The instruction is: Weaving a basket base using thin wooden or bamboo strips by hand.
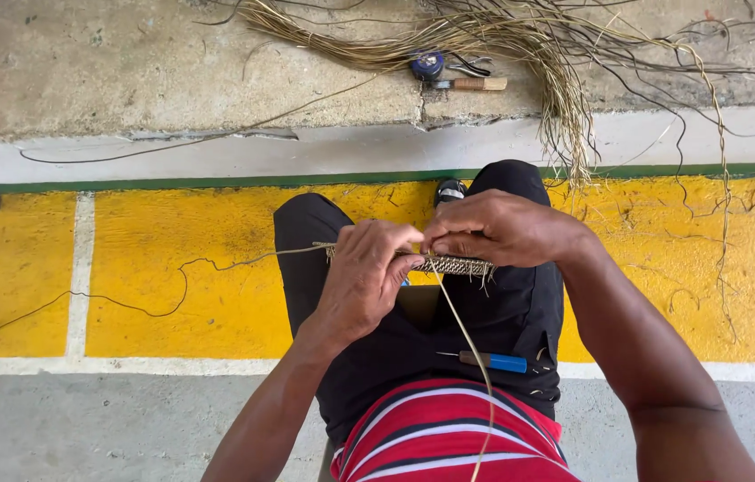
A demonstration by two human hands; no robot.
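Both hands [431,254] on woven strip [458,265] (lap-level)

Outdoor craft spot on rough concrete paving [127,62] beside a yellow-painted curb [172,268] with white lines. Marked as a weaver's workplace by a bundle of dried fibre strands [520,36], a tape measure [427,64] and a wooden-handled tool [475,84] lying on the ground.

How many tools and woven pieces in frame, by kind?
Woven strip, held by left hand and right hand: 1
Blue-handled tool on lap: 1
Wooden-handled tool on the ledge: 1
Blue round tool: 1
Fibre bundle: 1
Total: 5
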